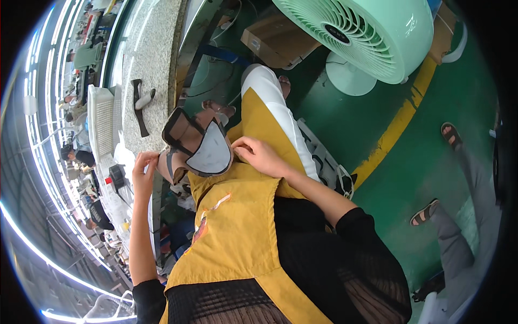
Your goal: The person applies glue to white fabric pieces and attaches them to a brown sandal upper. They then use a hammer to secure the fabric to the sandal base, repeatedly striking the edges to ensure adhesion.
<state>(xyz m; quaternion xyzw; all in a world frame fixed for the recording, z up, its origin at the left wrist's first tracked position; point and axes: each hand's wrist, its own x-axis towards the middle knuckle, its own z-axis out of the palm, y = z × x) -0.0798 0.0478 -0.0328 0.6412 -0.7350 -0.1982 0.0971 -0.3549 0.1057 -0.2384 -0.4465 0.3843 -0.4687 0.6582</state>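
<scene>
A shoe upper piece [204,147], a grey fabric panel with dark edging and a brown section, is stretched over my lap above a yellow apron [237,227]. My left hand [144,171] pinches its left edge beside the worktable. My right hand [263,156] pinches its right edge with thumb and fingers. Both forearms come up from the lower edge in black sleeves. My leg in yellow and white trousers [270,108] extends beyond the piece.
A speckled stone worktable [151,48] runs along the left, with a black hammer-like tool [140,108] and a white slatted basket [100,121] on it. A mint-green fan [372,32] and a cardboard box [275,39] stand ahead. Another person's sandalled feet [426,212] rest on the green floor at right.
</scene>
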